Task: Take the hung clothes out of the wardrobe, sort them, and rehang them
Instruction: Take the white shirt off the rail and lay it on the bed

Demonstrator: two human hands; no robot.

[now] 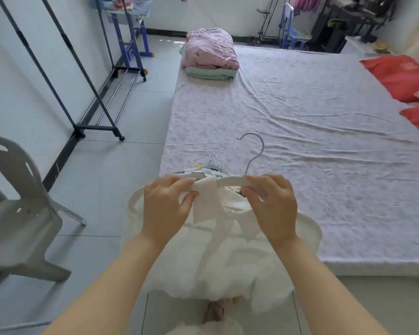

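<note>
White garment on white hanger, held in air at near-left edge of bed, just in front of pile of hangered clothes lying on sheet. Left hand pinches hanger's left end together with strap; right hand curls round right arm.

Handling, judged:
- light, soft, floppy; fluffy skirt hangs loose
- 2 straps may slide off smooth hanger
- best hold: rigid hanger arms or hook, not fabric

Rolling rack stands left.
</note>
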